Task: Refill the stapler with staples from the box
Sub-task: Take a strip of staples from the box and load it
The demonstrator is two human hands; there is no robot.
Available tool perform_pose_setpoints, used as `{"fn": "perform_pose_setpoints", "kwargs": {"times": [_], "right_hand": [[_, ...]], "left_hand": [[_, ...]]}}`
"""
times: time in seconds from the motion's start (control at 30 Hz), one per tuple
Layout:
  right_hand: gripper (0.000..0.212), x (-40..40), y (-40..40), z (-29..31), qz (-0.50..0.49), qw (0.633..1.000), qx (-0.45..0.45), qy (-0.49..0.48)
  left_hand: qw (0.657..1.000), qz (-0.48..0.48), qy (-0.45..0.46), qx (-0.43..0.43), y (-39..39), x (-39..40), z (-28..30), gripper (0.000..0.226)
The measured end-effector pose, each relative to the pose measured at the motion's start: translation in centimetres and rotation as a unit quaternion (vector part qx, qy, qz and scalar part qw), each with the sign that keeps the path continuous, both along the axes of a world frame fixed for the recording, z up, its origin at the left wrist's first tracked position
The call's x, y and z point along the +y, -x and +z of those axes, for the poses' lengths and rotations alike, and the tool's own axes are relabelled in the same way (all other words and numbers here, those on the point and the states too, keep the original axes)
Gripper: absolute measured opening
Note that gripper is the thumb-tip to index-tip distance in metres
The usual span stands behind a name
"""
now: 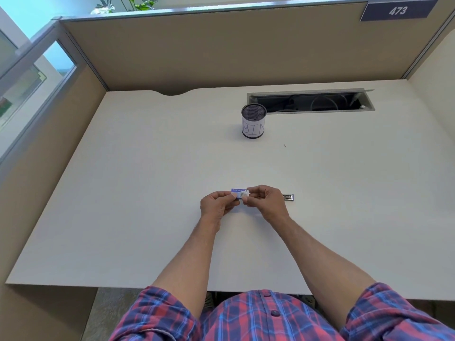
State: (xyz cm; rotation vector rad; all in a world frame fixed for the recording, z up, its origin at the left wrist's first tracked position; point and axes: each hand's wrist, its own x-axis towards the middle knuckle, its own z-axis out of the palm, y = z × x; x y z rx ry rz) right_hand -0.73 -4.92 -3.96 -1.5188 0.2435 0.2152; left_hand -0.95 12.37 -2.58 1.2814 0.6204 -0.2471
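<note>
Staple box [238,192], blue, near the surface's front edge: left hand [216,205] pinches its body, right hand [264,201] pinches its end. Stapler [288,197] just beyond. Advice: steady the box, ease the tray out level.

An office cubicle: tan fabric partition walls [209,52] enclose a white laminate desk [147,193], with a dark number plate reading 473 [397,11] at the partition's top right corner.

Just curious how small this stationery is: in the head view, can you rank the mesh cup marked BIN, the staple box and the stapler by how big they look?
1. Mesh cup, clearly largest, though farthest away.
2. Staple box, partly covered by fingers.
3. Stapler, mostly hidden behind the right hand, so its rank against the box is unsure.
</note>
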Motion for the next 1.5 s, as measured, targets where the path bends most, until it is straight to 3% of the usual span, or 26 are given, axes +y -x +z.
{"fn": "perform_pose_setpoints", "kwargs": {"times": [0.43,1.03,1.2,1.5], "right_hand": [[0.035,-0.72,0.57,-0.18,0.01,0.999,-0.039,0.027],[0.017,-0.47,0.42,-0.27,-0.05,0.998,-0.044,-0.003],[0.027,-0.27,0.55,-0.07,-0.048,0.997,-0.064,0.016],[0.014,-0.28,0.68,-0.13,-0.05,0.997,-0.049,0.034]], "left_hand": [[0.998,0.03,0.047,0.011,-0.31,-0.06,-0.12,0.012],[0.996,0.05,0.078,0.005,-0.63,-0.3,-0.08,0.004],[0.996,0.051,0.076,0.006,-0.6,-0.2,-0.15,0.004],[0.998,0.04,0.052,-0.018,-0.81,0.25,-0.52,0.004]]}}
